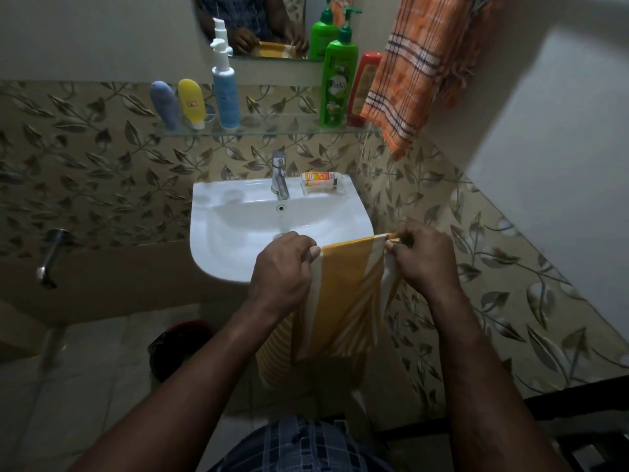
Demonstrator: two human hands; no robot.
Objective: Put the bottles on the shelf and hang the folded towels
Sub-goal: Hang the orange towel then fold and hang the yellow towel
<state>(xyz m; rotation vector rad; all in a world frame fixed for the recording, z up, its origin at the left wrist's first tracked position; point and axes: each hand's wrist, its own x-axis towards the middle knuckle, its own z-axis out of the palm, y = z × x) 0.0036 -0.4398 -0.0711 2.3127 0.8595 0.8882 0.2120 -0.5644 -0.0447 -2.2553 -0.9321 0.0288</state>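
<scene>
- At 6 o'clock, nearest us, our checked blue garment (306, 447) fills the bottom edge.
- Our left hand (282, 267) pinches the top left corner of a yellow and white striped towel (343, 294), with the fingers curled tight on the cloth.
- Our right hand (423, 264), at 3 o'clock of the left, pinches the top right corner in the same way.
- We hold the striped towel in the air, its top edge pulled taut between our hands. The rest hangs down in folds in front of us, just before the front right rim of the sink (218, 264).
- At 8 o'clock of our hands, a dark red bucket (180, 345) sits low on the floor, partly hidden by our left forearm.
- At 9 o'clock a metal spout (51, 257) juts from the wall.
- At the back of the sink, at 12 o'clock, stands the tap (279, 180), with a small orange pack (318, 180) just beside it at 3 o'clock.
- Above it, the glass shelf (272, 131) carries five bottles.
- At its 9 o'clock end stand a grey-blue tube (165, 105), a yellow tube (191, 102) and a white pump bottle (224, 93).
- At its 3 o'clock end stand a green pump bottle (338, 86) and a red bottle (364, 86).
- An orange checked towel (418, 66) hangs at 1 o'clock, just beside the red bottle.
- Farthest, at 12 o'clock, the mirror (211, 35) reflects our hands.
</scene>
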